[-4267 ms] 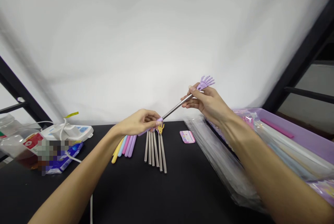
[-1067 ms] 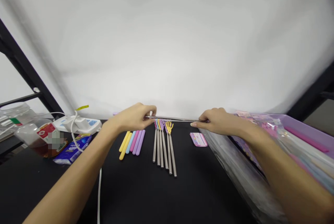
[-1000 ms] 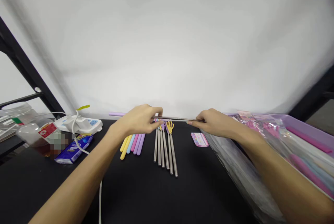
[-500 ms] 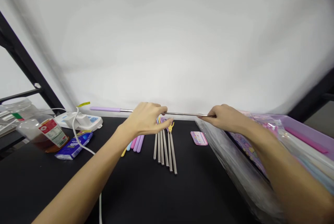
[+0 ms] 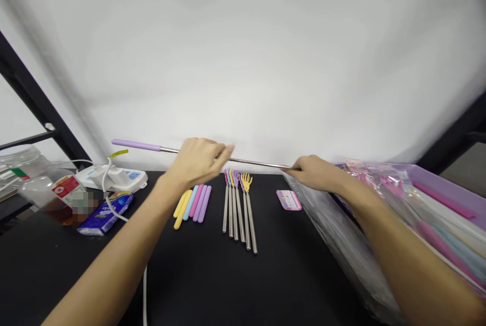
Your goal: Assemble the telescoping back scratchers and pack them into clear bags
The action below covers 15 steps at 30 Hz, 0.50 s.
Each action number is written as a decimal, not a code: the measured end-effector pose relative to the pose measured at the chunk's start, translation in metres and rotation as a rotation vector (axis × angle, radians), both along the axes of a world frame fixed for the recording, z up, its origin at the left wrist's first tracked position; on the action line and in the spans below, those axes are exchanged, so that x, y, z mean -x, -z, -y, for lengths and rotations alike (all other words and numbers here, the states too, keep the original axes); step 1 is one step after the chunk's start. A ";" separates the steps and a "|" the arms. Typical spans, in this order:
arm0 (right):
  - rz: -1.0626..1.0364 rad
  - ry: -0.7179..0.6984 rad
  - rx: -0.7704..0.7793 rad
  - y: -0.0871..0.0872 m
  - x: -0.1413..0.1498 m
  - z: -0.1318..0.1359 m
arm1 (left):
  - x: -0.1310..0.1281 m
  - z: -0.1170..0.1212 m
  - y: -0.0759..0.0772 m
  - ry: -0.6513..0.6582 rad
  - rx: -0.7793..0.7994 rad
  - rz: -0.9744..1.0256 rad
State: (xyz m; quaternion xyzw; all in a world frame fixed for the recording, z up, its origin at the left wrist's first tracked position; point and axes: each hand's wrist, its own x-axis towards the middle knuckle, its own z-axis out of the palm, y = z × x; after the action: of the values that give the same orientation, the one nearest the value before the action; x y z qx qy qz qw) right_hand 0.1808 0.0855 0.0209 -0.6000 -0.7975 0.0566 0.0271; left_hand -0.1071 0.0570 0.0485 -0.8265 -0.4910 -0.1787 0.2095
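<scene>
A telescopic back scratcher [image 5: 252,162] is held up above the table, stretched between both hands. Its purple handle [image 5: 136,144] sticks out to the left, slightly higher than the other end. My left hand [image 5: 201,161] is closed around the metal shaft near that handle. At the far end my right hand [image 5: 315,170] grips the rod, hiding its tip. Below lie several metal back scratcher rods [image 5: 239,214] with coloured claw heads [image 5: 246,182], side by side. To their left rest several loose handle sleeves [image 5: 193,203] in yellow, blue, pink and purple.
A small pink card [image 5: 289,200] lies right of the rods. Clear plastic bags [image 5: 334,235] and a purple bin [image 5: 436,179] with packaged items stand at the right. At left are a power strip [image 5: 132,179], a blue packet [image 5: 104,214], a bottle [image 5: 41,192] and a white cable [image 5: 145,290].
My left hand has moved left and a little up, with the purple handle end rising. My right hand has shifted slightly left. The sleeves and claw heads on the table show more fully.
</scene>
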 end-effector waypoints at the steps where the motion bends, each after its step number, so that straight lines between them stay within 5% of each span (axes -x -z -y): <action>1: -0.014 -0.022 -0.032 0.001 0.009 0.001 | -0.012 0.002 0.004 0.028 0.005 -0.017; 6: -0.031 -0.072 -0.089 0.001 0.029 0.004 | -0.037 0.002 0.019 0.060 0.060 -0.024; 15: 0.014 -0.030 -0.071 -0.007 0.014 -0.006 | 0.007 -0.016 0.008 -0.092 -0.053 0.018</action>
State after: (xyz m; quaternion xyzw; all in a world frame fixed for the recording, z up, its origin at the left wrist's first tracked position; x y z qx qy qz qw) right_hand 0.1672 0.0915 0.0280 -0.5870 -0.8081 0.0246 0.0420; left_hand -0.1143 0.0728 0.0407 -0.7955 -0.5254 -0.1895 0.2350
